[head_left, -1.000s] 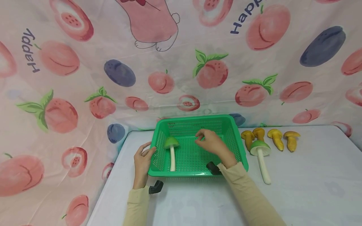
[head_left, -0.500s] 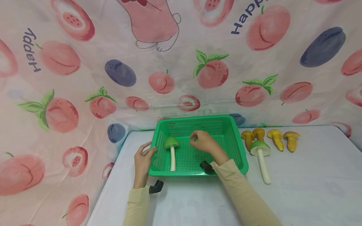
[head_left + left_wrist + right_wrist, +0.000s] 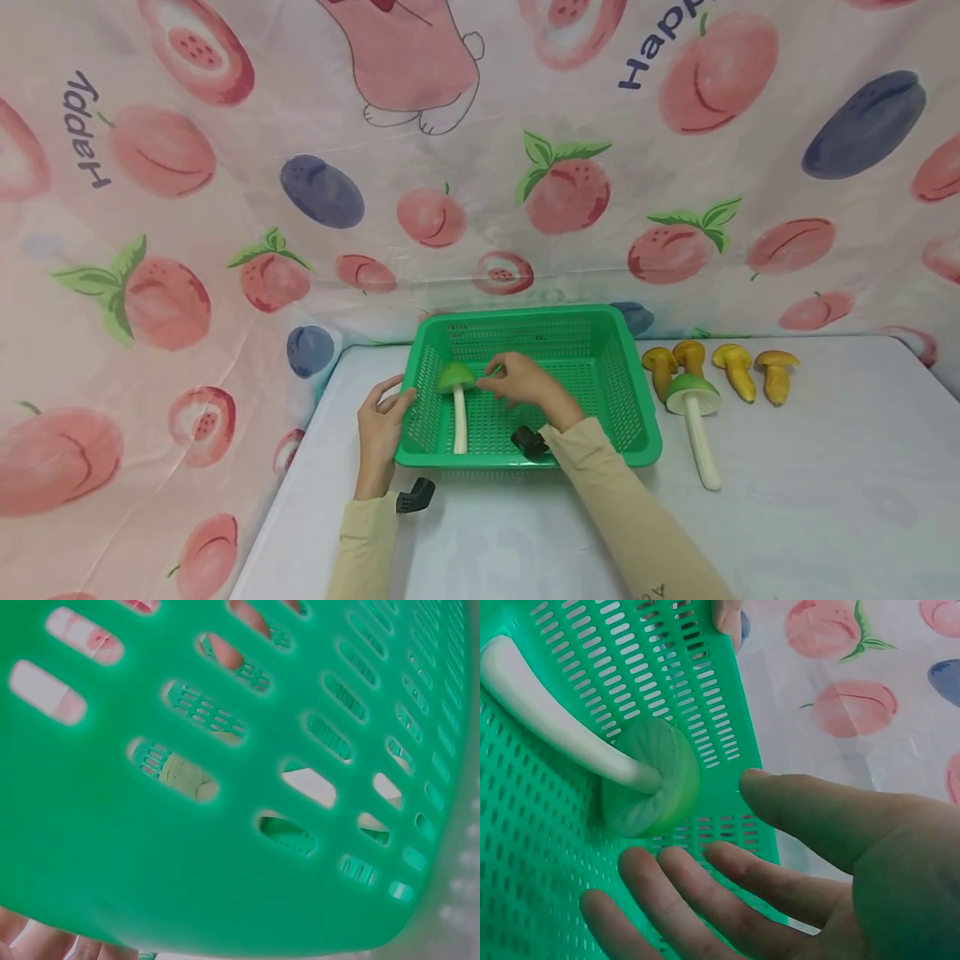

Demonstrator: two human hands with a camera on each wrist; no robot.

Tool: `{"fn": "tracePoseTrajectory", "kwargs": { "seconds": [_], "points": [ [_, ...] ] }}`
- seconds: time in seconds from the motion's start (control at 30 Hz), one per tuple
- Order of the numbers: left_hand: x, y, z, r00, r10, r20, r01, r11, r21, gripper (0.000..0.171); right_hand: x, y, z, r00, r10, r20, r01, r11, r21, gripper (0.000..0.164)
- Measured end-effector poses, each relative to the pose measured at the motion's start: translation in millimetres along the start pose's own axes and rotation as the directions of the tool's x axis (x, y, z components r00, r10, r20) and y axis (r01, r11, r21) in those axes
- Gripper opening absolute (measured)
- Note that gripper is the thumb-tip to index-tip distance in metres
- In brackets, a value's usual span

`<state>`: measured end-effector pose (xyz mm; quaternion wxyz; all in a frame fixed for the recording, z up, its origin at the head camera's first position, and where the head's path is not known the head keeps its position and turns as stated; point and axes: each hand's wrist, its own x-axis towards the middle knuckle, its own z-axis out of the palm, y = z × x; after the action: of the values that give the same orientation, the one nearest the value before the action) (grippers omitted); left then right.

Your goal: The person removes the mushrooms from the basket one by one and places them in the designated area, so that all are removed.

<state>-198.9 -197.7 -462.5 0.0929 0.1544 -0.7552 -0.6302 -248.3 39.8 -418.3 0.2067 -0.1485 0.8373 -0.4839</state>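
A green plastic basket (image 3: pixel 628 392) stands on the table. At its left rim my left hand (image 3: pixel 381 433) holds the basket, thumb on the rim and fingers on the outer side. Inside the basket lies a toy mushroom (image 3: pixel 459 417) with a green cap and long white stem, its cap toward the back. My right hand (image 3: pixel 525 383) is over the basket, just right of that cap. In the right wrist view its thumb and fingers are spread, with the green cap (image 3: pixel 679 784) just beyond the fingertips. In the left wrist view the basket wall fills most of the picture.
Right of the basket, another green-capped mushroom (image 3: pixel 701 437) lies on the white table (image 3: pixel 825 483). Several yellow-brown mushrooms (image 3: pixel 735 371) lie behind and beside it. A fruit-patterned cloth (image 3: pixel 480 167) hangs behind the table and on the left. A black wrist device (image 3: pixel 528 442) sits below my right hand.
My right hand has moved left across the basket toward the green-capped mushroom inside. The left hand stays at the left rim, and the mushrooms have not moved.
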Motion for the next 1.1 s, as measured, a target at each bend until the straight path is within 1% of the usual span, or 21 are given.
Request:
{"fn": "tracePoseTrajectory", "kwargs": {
  "seconds": [0.17,0.37,0.6,0.83,1.1],
  "points": [
    [0.4,-1.1,0.8,1.0,0.0,0.0,0.0,1.0,0.001,0.037,2.3,-1.7,2.3,0.999,0.014,0.034,-0.015,0.999,0.039,0.045],
    [1.0,-1.5,0.7,1.0,-0.02,0.003,0.02,1.0,0.004,0.038,9.1,-1.9,9.9,0.997,0.043,0.062,-0.046,0.998,0.049,0.047],
    [0.5,-1.7,1.2,1.0,-0.011,0.006,0.011,1.0,0.001,0.038,13.6,-3.6,15.1,0.992,0.077,0.098,-0.087,0.991,0.101,0.048],
    [0.2,-1.9,1.2,1.0,-0.008,0.002,0.008,1.0,0.005,0.038,14.4,-3.9,18.3,0.989,0.128,0.079,-0.138,0.982,0.128,0.043],
    [0.2,-1.1,1.1,1.0,-0.007,0.006,0.007,1.0,-0.004,0.038,18.5,-3.4,22.8,0.981,0.164,0.1,-0.175,0.977,0.118,0.043]
  ]
}}
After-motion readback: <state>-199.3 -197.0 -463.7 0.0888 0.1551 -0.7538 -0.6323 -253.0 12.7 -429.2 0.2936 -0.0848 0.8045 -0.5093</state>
